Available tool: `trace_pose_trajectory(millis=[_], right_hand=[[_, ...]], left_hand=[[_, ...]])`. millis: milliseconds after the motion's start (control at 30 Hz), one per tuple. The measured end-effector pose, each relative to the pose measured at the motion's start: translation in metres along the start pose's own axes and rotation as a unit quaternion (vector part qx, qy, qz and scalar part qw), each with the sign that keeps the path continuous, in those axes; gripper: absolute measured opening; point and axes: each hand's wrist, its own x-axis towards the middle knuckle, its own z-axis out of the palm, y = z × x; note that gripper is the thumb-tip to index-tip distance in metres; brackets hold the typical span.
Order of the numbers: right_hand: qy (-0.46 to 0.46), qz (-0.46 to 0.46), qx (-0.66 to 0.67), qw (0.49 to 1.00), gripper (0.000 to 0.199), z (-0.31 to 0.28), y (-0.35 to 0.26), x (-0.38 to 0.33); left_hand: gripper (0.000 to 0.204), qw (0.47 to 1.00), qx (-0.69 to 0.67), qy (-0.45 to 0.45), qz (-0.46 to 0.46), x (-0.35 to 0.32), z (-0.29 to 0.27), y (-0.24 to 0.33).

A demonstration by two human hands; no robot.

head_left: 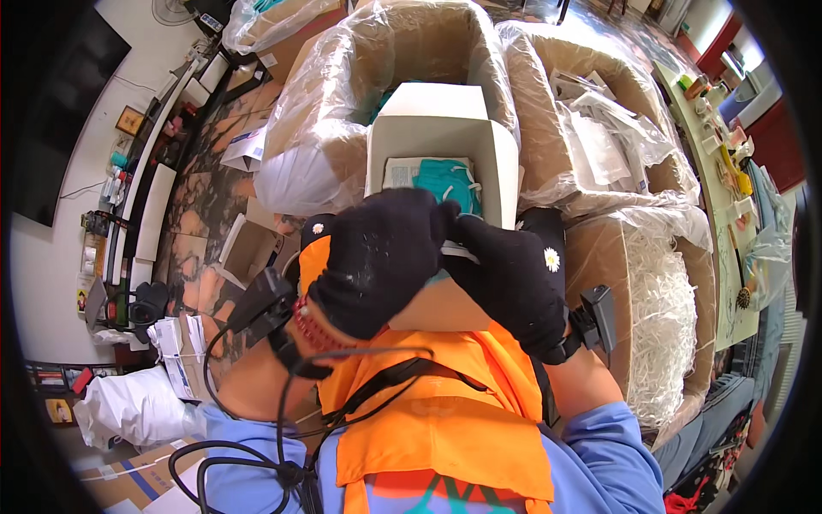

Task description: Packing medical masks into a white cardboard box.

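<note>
Both hands wear black knit gloves and meet in front of my chest, over the near end of an open cardboard box [501, 163]. My left hand [377, 257] is closed, its fingertips pinched near those of the other hand. My right hand [514, 278], with a white daisy on the glove, is also closed. What lies between the fingers is hidden. Inside the box, a folded teal fabric item [449, 182] with white cords lies beside a printed sheet [401, 173]. A sliver of white [459, 251] shows below the fingertips.
A large plastic-lined carton [325, 94] stands behind the box, with teal items inside. To its right, another lined carton [535, 111] holds clear plastic packets [599, 146]. White shredded paper [659, 317] fills a carton at right. Small opened boxes [248, 244] lie on the left floor.
</note>
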Motion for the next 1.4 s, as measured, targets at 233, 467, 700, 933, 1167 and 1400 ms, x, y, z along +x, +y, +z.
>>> trace_pose_trajectory(millis=[233,467,700,933,1167,1400], right_hand=[[-0.055,0.025,0.036,0.997,0.009,-0.01,0.021,-0.027],[0.004,-0.052,0.182,0.982,0.012,0.002,0.0,-0.005],[-0.123,0.033,-0.061,0.99,0.049,-0.016,0.013,-0.019],[-0.027,0.006,0.143,0.989,0.094,-0.019,-0.013,0.023],[-0.259,0.111,0.264,0.922,0.055,-0.005,-0.007,0.035],[0.069,-0.116,0.133,0.982,0.017,0.009,-0.003,0.019]], left_hand=[[0.035,0.994,-0.087,0.067,0.005,0.008,0.023,-0.043],[0.038,0.973,-0.038,0.182,0.136,0.031,0.037,-0.074],[0.037,0.981,-0.043,0.182,0.042,0.029,-0.01,-0.073],[0.021,0.982,-0.013,0.118,0.147,0.025,-0.023,-0.041],[0.026,0.97,0.049,0.119,0.206,0.032,-0.038,-0.034],[0.03,0.982,-0.164,0.083,0.039,0.039,0.007,-0.058]])
